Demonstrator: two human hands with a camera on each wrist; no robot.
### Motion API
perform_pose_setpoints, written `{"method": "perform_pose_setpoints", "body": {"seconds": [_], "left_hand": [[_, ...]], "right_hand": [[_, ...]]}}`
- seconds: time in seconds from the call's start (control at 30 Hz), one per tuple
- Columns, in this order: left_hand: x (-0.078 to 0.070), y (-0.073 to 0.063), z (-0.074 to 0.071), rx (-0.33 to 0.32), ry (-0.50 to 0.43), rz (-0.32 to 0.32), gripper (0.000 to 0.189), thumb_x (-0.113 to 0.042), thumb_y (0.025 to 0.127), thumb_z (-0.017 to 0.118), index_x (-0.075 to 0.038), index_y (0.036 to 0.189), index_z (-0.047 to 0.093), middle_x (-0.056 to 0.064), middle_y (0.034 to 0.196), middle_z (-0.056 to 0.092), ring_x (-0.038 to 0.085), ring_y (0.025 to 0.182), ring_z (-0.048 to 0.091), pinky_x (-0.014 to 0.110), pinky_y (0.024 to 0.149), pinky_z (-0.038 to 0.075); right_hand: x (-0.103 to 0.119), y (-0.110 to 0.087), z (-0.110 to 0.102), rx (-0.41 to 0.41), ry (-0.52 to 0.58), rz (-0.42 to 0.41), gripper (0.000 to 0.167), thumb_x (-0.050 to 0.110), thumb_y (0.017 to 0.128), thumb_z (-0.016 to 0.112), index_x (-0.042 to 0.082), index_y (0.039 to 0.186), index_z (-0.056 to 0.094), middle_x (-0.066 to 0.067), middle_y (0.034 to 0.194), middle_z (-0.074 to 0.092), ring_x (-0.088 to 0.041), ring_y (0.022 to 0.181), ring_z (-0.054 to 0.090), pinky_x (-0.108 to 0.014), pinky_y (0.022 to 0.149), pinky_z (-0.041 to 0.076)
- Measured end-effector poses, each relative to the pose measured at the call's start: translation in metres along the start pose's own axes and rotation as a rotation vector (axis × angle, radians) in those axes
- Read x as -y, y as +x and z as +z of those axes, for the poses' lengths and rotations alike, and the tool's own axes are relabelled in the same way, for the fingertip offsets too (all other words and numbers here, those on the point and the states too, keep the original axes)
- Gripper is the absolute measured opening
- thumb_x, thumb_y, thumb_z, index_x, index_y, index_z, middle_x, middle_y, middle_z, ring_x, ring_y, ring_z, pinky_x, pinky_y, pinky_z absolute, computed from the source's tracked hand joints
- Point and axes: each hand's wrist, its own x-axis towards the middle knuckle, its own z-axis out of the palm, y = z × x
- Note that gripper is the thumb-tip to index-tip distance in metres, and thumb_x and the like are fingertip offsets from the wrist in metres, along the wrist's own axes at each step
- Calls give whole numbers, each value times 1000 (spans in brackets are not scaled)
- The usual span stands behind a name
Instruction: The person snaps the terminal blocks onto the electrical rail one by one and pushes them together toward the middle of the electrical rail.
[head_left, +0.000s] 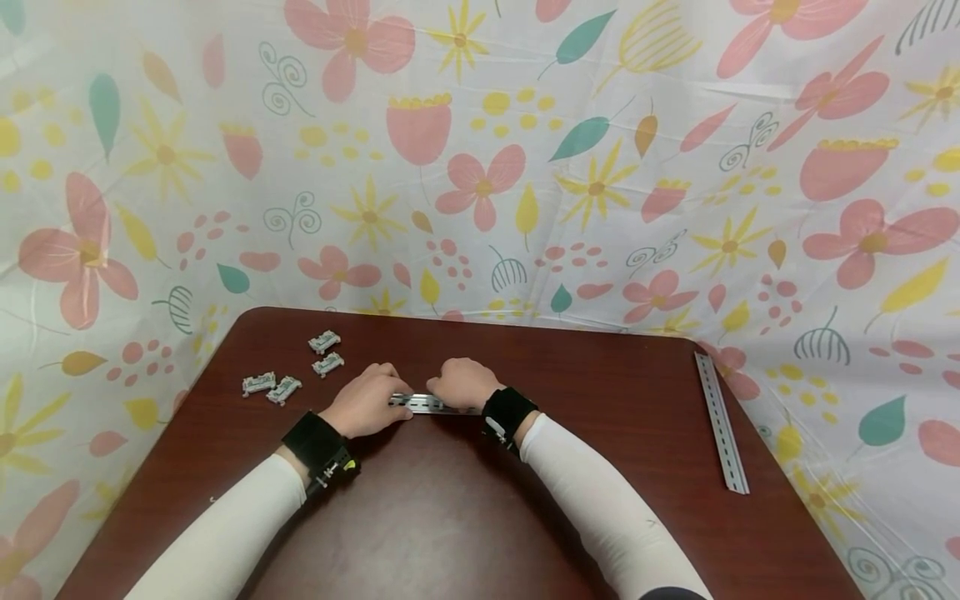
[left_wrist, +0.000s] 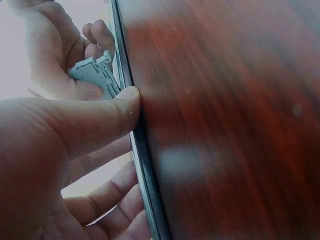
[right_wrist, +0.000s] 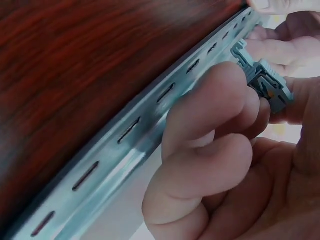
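A slotted metal DIN rail (head_left: pixel 422 403) lies crosswise in the middle of the table in the head view. My left hand (head_left: pixel 367 402) grips its left end, with the thumb (left_wrist: pixel 112 112) pressed along the near edge. Between the curled fingers of my right hand (head_left: pixel 467 383) is a grey terminal block (right_wrist: pixel 272 85), pinched just above the rail. The block stands tilted close to the slotted face; whether it touches the rail I cannot tell. In the left wrist view the block (left_wrist: pixel 95 75) shows beyond my left thumb, partly covered by the right fingers.
Several more terminal blocks (head_left: pixel 284 390) lie in pairs at the table's left. A second slotted rail (head_left: pixel 722 423) rests near the right edge of the brown table (head_left: pixel 600 500). Behind the table hangs a flower-patterned cloth (head_left: pixel 480 233).
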Motion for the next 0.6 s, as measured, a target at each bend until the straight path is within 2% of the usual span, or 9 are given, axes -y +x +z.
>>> {"method": "perform_pose_setpoints", "body": {"seconds": [0.33, 0.6], "left_hand": [[0, 0, -1, 6, -15, -5, 26, -21, 96, 90, -14, 120, 87, 0, 108, 65, 19, 99, 56, 35, 76, 51], [0, 1, -1, 3, -9, -16, 26, -23, 96, 91, -14, 120, 88, 0, 107, 65, 20, 98, 56, 35, 74, 51]], "right_hand": [[6, -9, 2, 8, -37, 2, 51, 33, 113, 55, 16, 67, 65, -3, 58, 64, -23, 52, 69, -34, 48, 46], [10, -13, 3, 26, -64, -6, 53, 34, 113, 55, 14, 68, 74, -1, 56, 62, -21, 49, 67, -33, 47, 47]]}}
